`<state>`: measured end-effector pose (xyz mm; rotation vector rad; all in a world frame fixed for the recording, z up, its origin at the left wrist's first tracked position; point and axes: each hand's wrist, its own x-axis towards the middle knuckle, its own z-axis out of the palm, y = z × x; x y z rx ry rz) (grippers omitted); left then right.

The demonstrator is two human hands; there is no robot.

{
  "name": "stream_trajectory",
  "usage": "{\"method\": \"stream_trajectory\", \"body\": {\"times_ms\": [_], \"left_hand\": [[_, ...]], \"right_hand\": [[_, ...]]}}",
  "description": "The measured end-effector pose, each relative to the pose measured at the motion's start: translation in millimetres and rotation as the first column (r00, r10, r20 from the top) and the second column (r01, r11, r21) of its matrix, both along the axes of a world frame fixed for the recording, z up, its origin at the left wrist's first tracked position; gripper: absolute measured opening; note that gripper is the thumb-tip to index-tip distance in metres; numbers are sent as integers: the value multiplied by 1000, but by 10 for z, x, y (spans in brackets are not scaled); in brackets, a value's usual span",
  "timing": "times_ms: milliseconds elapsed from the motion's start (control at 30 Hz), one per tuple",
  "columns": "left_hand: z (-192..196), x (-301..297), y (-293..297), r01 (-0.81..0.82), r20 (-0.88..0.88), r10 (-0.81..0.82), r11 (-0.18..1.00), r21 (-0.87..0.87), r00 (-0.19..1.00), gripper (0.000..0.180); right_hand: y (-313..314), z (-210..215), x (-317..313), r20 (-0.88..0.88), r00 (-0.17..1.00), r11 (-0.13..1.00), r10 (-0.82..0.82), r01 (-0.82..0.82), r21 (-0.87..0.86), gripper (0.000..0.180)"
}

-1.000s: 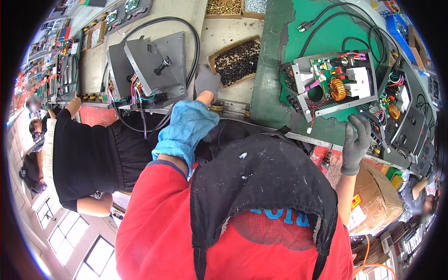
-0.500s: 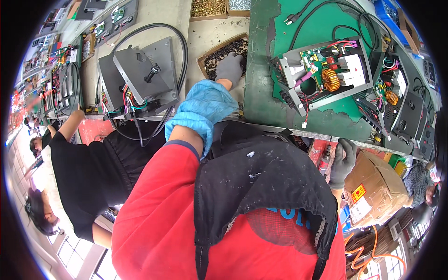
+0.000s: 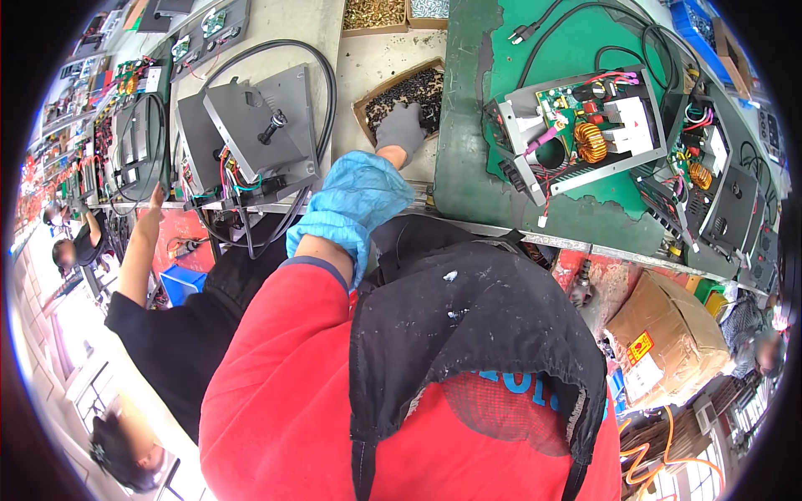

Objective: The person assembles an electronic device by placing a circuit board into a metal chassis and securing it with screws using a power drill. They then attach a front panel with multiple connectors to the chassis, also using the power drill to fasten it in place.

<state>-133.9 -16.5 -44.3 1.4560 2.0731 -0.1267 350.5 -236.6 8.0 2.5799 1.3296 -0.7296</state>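
My left hand (image 3: 399, 130), in a grey glove, reaches into a shallow cardboard box (image 3: 365, 119) of small black screws (image 3: 420, 90). Its fingers are curled down at the screws; whatever they grip is hidden. A blue sleeve cover (image 3: 359, 196) wraps that forearm. To the right, an opened grey metal housing (image 3: 535, 188) lies on the green mat (image 3: 468, 179), with a circuit board and a copper coil (image 3: 591, 143) inside. A power screwdriver (image 3: 581, 288), blurred, is below the table edge at the right. My right hand does not show.
Left of the box stands another grey housing (image 3: 284, 100) with a thick black cable (image 3: 331, 92). More open housings (image 3: 700, 159) crowd the right. Boxes of brass-coloured screws (image 3: 376, 12) and silver screws (image 3: 428, 8) sit at the back. A person (image 3: 167, 334) works close on my left.
My left hand has shifted slightly left and nearer within the screw box. My right hand, earlier beside the power screwdriver, has gone from view. The person at left has changed posture.
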Motion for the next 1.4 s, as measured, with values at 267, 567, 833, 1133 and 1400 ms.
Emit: {"method": "stream_trajectory", "body": {"times_ms": [267, 567, 833, 1133, 1400], "left_hand": [[-246, -312, -100, -134, 194, 125, 990, 32, 973, 36], [-98, -74, -111, 37, 94, -33, 999, -38, 995, 35], [-220, -370, -231, -488, 866, 493, 778, -395, 85, 23], [151, -530, -416, -344, 703, 349, 684, -643, -620, 30], [818, -185, -533, -381, 781, 349, 723, -576, -518, 22]], "right_hand": [[-228, -462, 153, 3, 986, 974, 169, -167, 152, 62], [-250, -515, 184, -37, 989, 980, 141, -134, 150, 59], [-203, -441, 235, -305, 952, 974, 37, 34, 225, 56], [597, 910, -483, -937, 65, 893, -343, 333, -303, 71], [1322, 1696, -1346, -945, 322, 998, 49, 10, 55, 77]]}}
